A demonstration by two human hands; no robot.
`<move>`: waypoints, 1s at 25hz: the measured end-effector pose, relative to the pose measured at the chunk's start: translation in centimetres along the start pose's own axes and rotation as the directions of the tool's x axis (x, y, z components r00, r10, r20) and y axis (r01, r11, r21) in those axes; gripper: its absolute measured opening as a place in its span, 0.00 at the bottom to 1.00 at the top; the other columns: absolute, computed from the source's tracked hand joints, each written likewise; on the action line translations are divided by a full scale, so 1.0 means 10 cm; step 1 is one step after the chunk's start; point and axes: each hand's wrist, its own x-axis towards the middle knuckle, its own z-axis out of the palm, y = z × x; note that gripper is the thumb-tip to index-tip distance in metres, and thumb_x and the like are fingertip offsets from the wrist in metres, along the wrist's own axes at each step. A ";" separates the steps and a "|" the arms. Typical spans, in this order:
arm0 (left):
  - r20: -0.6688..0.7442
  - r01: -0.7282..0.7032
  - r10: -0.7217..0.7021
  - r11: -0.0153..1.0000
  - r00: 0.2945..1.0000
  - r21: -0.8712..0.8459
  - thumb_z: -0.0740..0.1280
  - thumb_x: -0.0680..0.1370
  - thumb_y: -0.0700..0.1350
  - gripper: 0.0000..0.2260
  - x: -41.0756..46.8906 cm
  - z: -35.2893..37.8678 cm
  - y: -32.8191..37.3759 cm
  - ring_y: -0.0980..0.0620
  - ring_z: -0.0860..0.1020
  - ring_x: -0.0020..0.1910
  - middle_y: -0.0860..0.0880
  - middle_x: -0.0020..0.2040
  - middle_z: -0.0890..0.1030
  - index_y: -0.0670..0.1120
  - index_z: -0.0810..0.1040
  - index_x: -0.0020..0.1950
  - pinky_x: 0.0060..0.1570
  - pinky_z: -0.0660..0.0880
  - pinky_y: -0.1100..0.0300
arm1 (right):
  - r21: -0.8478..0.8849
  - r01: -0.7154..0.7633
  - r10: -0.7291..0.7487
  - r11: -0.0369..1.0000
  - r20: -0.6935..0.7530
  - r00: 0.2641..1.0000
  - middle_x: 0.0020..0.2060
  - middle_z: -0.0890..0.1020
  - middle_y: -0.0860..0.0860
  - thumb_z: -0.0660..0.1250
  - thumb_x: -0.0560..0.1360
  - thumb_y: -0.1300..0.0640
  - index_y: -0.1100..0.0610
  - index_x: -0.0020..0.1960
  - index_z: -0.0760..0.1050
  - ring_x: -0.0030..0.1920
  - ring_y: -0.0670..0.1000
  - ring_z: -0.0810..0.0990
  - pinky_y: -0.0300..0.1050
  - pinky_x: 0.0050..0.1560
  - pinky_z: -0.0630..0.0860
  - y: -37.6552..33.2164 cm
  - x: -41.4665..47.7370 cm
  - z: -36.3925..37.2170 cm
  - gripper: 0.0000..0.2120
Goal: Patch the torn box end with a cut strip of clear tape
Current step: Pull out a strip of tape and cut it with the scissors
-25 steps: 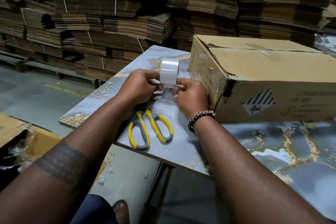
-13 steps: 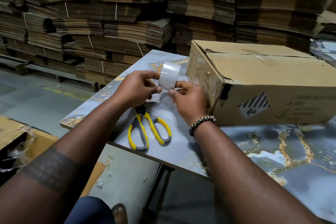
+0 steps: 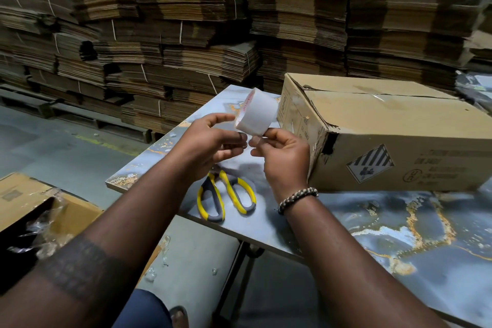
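Clear tape roll (image 3: 257, 112) gripped by left fingers (image 3: 223, 116) at its edge, right fingers (image 3: 257, 142) beneath it.

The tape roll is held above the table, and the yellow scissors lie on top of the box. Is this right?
No: the head view shows the scissors on the table, beside the box, not on it. The tape roll is held above the table.

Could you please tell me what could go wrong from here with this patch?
The left hand and right hand hold the tape roll in mid-air, so a pulled strip may fold onto itself.
The scissors lie near the table edge between the forearms and might get knocked off.
The tear sits at the box corner, so tape may wrinkle there.
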 end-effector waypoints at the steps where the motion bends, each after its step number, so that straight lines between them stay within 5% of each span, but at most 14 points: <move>1: -0.005 0.008 -0.009 0.999 1.000 -0.031 0.72 0.76 0.27 0.24 -0.01 0.00 0.00 0.42 0.86 0.44 0.37 0.47 0.86 0.42 0.76 0.70 0.46 0.85 0.54 | -0.001 0.023 -0.023 1.000 0.023 0.999 0.34 0.87 0.48 0.76 0.73 0.69 0.52 0.42 0.85 0.35 0.49 0.84 0.46 0.40 0.83 -0.01 -0.03 0.00 0.12; 5: 0.018 0.057 -0.056 0.998 0.998 -0.018 0.66 0.76 0.25 0.26 -0.03 -0.04 0.07 0.46 0.83 0.39 0.39 0.42 0.83 0.43 0.74 0.72 0.43 0.83 0.55 | -0.078 0.069 -0.058 0.995 0.134 0.989 0.28 0.79 0.43 0.77 0.76 0.60 0.53 0.35 0.81 0.32 0.45 0.74 0.43 0.37 0.74 -0.05 -0.09 -0.06 0.12; 9: 0.072 0.197 -0.198 0.980 0.978 0.016 0.65 0.77 0.25 0.27 -0.10 -0.06 0.08 0.48 0.82 0.35 0.39 0.40 0.82 0.43 0.71 0.75 0.35 0.82 0.59 | 0.007 -0.047 0.046 0.999 0.139 0.989 0.31 0.79 0.49 0.72 0.81 0.55 0.64 0.42 0.81 0.31 0.42 0.76 0.36 0.35 0.73 -0.16 -0.10 -0.03 0.14; 13: -0.002 0.265 -0.266 0.964 0.964 -0.032 0.67 0.77 0.26 0.29 -0.15 -0.07 0.07 0.51 0.85 0.32 0.38 0.46 0.82 0.42 0.67 0.76 0.27 0.78 0.64 | -0.033 -0.033 0.036 0.999 0.087 0.996 0.29 0.76 0.54 0.75 0.78 0.55 0.70 0.39 0.78 0.32 0.49 0.74 0.45 0.35 0.76 -0.14 -0.09 0.01 0.19; 20: -0.128 0.243 -0.244 0.970 0.961 -0.021 0.66 0.79 0.26 0.33 -0.21 -0.01 0.05 0.52 0.86 0.34 0.40 0.43 0.84 0.43 0.62 0.82 0.23 0.75 0.67 | -0.096 0.002 -0.001 0.995 0.009 1.000 0.25 0.69 0.50 0.77 0.75 0.53 0.56 0.26 0.68 0.31 0.51 0.70 0.55 0.31 0.75 -0.03 -0.07 0.07 0.25; 23: -0.144 0.247 -0.244 0.969 0.959 0.008 0.64 0.80 0.26 0.31 -0.20 -0.04 0.07 0.50 0.85 0.39 0.40 0.44 0.84 0.44 0.64 0.81 0.23 0.73 0.67 | -0.172 0.056 -0.057 0.984 -0.004 0.998 0.26 0.66 0.53 0.77 0.75 0.53 0.62 0.28 0.64 0.30 0.50 0.64 0.47 0.31 0.63 0.02 -0.06 0.07 0.28; 25: -0.153 0.266 -0.260 0.964 0.953 0.022 0.64 0.80 0.27 0.30 -0.21 -0.07 0.10 0.51 0.85 0.35 0.41 0.45 0.85 0.45 0.65 0.80 0.22 0.72 0.68 | -0.223 0.070 -0.070 0.972 0.011 0.998 0.25 0.62 0.47 0.77 0.75 0.54 0.56 0.26 0.60 0.29 0.47 0.59 0.45 0.31 0.58 0.03 -0.06 0.08 0.29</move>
